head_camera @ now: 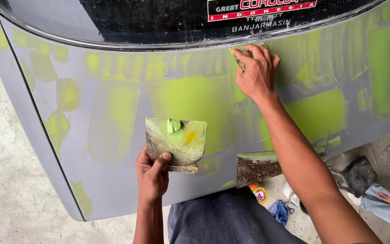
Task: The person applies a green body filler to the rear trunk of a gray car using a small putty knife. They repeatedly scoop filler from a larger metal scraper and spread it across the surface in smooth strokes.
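Pinched between thumb and curled fingers, a flat putty board (pixel 177 143) sat in the left hand (pixel 152 177) at lower centre of the frame, gripped by its bottom edge. A dab of green filler (pixel 174 125) rested near the board's top edge, with a yellow smear just below it. The board looked thin, stiff and light, crusted with old filler, so the bare lower edge seemed the cleanest place to hold; the wet dab looked soft and likely to slide if the board tipped.

A second crusted board (pixel 257 168) lay just right of it, at the lower edge of a grey car panel (pixel 113 180), partly behind the right forearm. How it was propped could not be made out.

Further up, right of centre, the right hand (pixel 257 72) pressed a small spreader (pixel 241 58) flat against the panel, fingers closed over it. Only one corner of the spreader showed, so its size and material were unclear. It probably flexed a little under pressure.

Patches of green filler covered much of the panel. Dark rear glass (pixel 159 22) ran along the top, cut off by the frame.

At lower right, on the concrete floor, lay a small round tin (pixel 260 194), blue cloth (pixel 278 211) and a dark object that was hard to identify.
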